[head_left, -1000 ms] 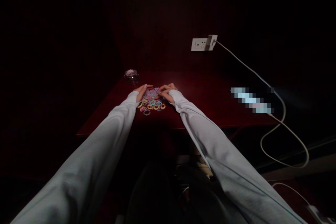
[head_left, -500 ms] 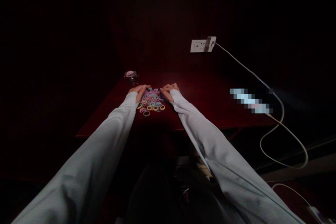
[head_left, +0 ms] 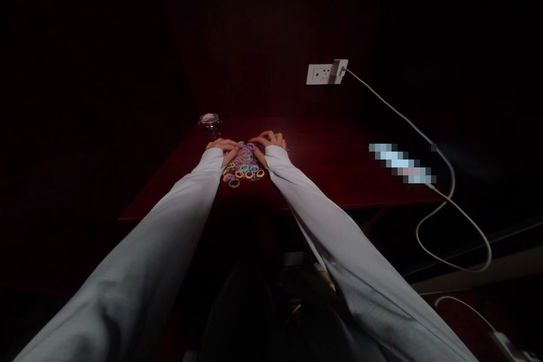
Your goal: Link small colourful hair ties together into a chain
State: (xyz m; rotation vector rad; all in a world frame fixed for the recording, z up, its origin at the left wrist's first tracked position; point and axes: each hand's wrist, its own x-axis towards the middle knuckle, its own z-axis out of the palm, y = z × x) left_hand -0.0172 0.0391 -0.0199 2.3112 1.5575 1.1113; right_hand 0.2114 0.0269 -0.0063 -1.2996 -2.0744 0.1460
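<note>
A dark red worktop (head_left: 331, 178) meets a dim wall (head_left: 254, 68) bearing a white socket (head_left: 319, 74); a pile of coloured bands (head_left: 245, 167) lies on it between left hand (head_left: 221, 146) and right hand (head_left: 271, 139); whether either grip is closed, I cannot tell; a clear jar (head_left: 210, 123) stands beyond; a pixelated patch (head_left: 401, 163) is unreadable.

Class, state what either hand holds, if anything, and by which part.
Cannot be told: the left hand and right hand are at the pile of hair ties; detail is too small to show any hold.
</note>
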